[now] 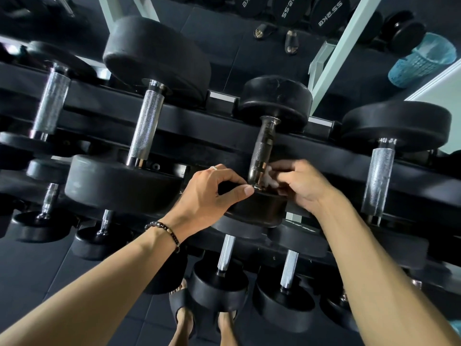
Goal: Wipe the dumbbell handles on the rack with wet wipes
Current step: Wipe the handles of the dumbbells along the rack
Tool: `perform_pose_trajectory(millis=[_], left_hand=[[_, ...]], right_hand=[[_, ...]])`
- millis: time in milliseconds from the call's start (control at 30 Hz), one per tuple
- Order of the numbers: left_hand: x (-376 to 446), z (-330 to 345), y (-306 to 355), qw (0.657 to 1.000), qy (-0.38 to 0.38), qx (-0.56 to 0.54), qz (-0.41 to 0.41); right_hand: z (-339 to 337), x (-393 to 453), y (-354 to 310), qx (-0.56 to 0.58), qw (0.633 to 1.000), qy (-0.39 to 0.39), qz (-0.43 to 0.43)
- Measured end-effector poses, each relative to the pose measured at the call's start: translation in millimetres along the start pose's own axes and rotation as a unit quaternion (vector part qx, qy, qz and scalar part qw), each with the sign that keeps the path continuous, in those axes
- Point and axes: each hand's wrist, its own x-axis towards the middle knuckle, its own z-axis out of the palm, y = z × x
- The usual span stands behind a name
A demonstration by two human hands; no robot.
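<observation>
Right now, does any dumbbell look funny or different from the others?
Yes. The handle both hands are working on looks dark, while its neighbours' handles shine silver. Its far rubber head also shows scuffs. Nothing looks spilled or fallen.

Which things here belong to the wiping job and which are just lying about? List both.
Job:
- dark knurled metal dumbbell handle
- left hand, pinching at its base
- right hand, fingers curled there
- black steel dumbbell rack

Lying about:
- blue plastic mesh basket
- black rubber floor mats
</observation>
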Motion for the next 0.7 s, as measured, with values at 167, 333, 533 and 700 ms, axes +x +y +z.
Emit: perform_pose_trajectory(millis=[167, 333, 533, 700], left_hand=[[8, -6, 3, 1.000, -0.016, -0.009, -0.008], [22, 0, 24, 0.991, 0.005, -0.128, 0.033], [43, 6, 36, 0.990, 0.057, -0.110, 0.074], [89, 12, 34, 0.977, 0.196, -0.037, 0.072]], right_hand=[[-2, -39, -9, -0.020, 0.984, 0.123, -0.131], [25, -63, -18, 0.039, 0.965, 0.164, -0.200], [38, -69, -8, 0.130, 0.961, 0.176, -0.172], [47, -67, 22, 0.077, 0.954, 0.261, -0.124]])
